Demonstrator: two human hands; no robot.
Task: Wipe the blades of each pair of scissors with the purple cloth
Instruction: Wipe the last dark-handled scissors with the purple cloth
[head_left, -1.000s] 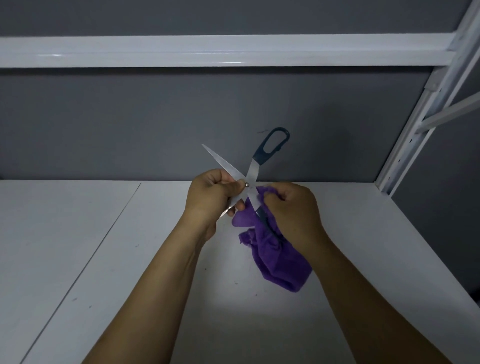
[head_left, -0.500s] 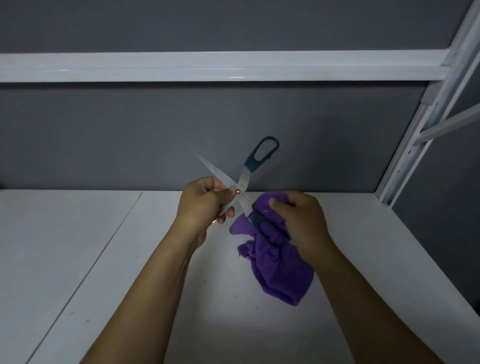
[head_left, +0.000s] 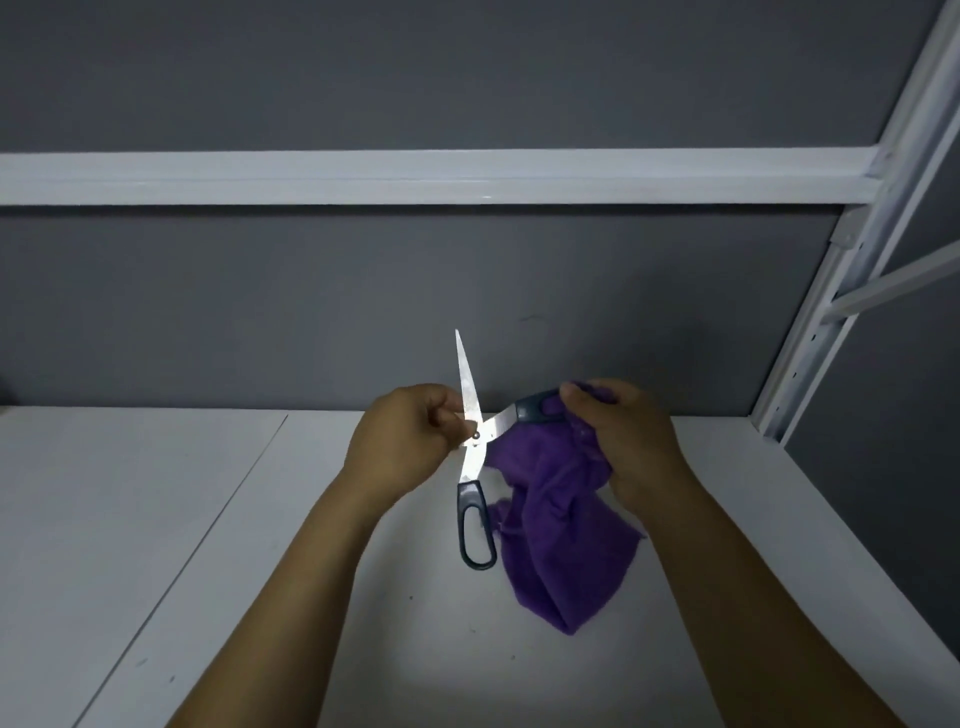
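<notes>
Over the white table (head_left: 156, 519), the person's left hand (head_left: 405, 441) is curled closed and pinches the scissors (head_left: 470, 405) right at the pivot. That looks to me like a grip chosen to steady the tool while keeping skin off the edge. The scissors are up in the air between the two hands, spread wide into a cross. One bare blade (head_left: 464, 374) stands nearly upright, and its dark loop handle (head_left: 475, 530) hangs straight down below the pivot. Opening them this far exposes the inner faces, which is where the wiping has to reach.

To the right, the purple cloth (head_left: 561, 519) is bunched in the right hand (head_left: 634, 441) and drapes down toward the table. That hand is closed around the cloth and also around the other handle (head_left: 535, 408), so it works the scissors and carries the wiper at once. The cloth is not on the upright blade at this instant.

The second blade runs behind the left hand's fingers and is out of sight. It may be pressed between finger and thumb, but I cannot tell from here. How the right fingers sit in the handle loop is buried under the fabric. Whether the blade is clean or smeared is lost in the glare. No other pair of scissors is in view. At the far right a white shelf post (head_left: 852, 291) climbs out of frame.
</notes>
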